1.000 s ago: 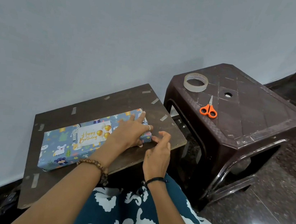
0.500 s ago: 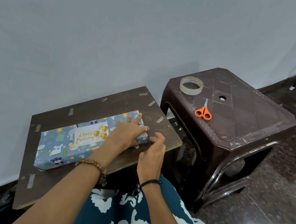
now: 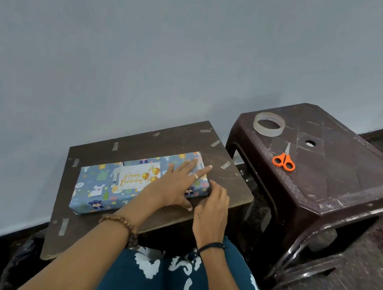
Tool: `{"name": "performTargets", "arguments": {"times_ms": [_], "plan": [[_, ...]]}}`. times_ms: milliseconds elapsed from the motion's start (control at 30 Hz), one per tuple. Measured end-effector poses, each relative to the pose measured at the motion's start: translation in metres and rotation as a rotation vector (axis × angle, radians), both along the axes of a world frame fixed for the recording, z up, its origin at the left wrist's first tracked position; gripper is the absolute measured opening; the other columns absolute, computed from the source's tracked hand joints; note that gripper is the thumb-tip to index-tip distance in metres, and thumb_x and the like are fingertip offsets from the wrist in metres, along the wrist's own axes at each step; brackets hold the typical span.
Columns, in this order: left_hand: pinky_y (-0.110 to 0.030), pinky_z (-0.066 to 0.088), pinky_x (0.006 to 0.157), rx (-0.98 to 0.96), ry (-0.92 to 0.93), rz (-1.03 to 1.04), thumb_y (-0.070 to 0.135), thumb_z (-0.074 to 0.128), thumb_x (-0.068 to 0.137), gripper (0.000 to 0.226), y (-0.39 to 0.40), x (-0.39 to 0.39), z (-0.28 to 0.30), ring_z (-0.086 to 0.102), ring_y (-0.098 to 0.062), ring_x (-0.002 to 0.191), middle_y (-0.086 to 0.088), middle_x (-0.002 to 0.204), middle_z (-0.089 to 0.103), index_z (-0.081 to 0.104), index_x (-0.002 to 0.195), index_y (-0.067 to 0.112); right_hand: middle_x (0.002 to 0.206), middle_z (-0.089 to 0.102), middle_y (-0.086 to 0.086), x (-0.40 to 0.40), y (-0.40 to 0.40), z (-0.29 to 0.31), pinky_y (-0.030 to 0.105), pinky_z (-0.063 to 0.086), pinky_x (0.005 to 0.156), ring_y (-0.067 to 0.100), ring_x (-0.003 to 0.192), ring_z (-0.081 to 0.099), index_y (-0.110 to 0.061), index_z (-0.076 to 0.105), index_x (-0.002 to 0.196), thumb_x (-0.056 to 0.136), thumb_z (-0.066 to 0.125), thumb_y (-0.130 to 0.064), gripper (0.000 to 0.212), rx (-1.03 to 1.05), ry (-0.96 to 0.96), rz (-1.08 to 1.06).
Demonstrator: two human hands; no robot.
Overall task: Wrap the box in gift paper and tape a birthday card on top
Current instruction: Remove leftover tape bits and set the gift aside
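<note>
The left hand (image 3: 175, 186) lies flat, fingers spread, on the wrapped box (image 3: 112, 183) (card (image 3: 136, 177) on top), while the right hand (image 3: 213, 205) touches its end, its grip hidden.

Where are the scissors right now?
In the head view, the orange scissors lie on the brown plastic stool at right, just in front of the tape roll and away from both hands.

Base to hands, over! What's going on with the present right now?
Left hand flat on the blue animal-print wrapped box. Right hand at the box's right end, grip unclear. White Happy Birthday card on top. Nothing in the way.
</note>
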State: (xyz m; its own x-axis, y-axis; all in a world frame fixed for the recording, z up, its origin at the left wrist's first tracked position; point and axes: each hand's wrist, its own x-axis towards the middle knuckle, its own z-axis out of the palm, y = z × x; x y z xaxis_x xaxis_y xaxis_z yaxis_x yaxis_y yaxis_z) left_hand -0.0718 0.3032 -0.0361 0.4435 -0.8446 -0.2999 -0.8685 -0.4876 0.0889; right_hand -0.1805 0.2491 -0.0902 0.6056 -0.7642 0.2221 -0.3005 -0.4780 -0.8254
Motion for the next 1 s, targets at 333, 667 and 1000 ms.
{"name": "performTargets", "arguments": {"times_ms": [333,667,1000], "plan": [[-0.051,-0.013,0.111,0.096,-0.036,0.359,0.065,0.069,0.064,0.123,0.108,0.052,0.003,-0.018,-0.029,0.142,-0.012,0.156,-0.012,-0.016,0.146,0.03,0.138,0.043,0.003,0.004,0.003,0.003,0.033,0.034,0.107,0.019,0.129,0.04,-0.014,0.023,0.146,0.084,0.06,-0.047,0.079,0.027,0.075,0.136],[-0.056,0.005,0.113,-0.042,-0.16,0.363,0.057,0.075,0.061,0.116,0.091,0.112,0.023,0.008,-0.027,0.143,-0.015,0.153,0.012,0.004,0.149,0.032,0.148,0.031,0.005,0.072,-0.021,0.011,0.035,0.033,0.106,0.02,0.137,0.029,-0.019,0.003,0.149,0.074,0.073,-0.044,0.105,0.1,0.012,0.27],[-0.053,0.0,0.114,-0.056,-0.068,0.445,0.053,0.076,0.064,0.113,0.08,0.184,0.005,0.008,-0.027,0.142,-0.015,0.152,0.014,0.006,0.149,0.028,0.149,0.034,0.004,0.157,-0.04,0.005,0.038,0.016,0.117,0.025,0.141,0.023,-0.011,0.002,0.149,0.075,0.075,-0.039,0.108,0.209,0.04,0.306]]}}
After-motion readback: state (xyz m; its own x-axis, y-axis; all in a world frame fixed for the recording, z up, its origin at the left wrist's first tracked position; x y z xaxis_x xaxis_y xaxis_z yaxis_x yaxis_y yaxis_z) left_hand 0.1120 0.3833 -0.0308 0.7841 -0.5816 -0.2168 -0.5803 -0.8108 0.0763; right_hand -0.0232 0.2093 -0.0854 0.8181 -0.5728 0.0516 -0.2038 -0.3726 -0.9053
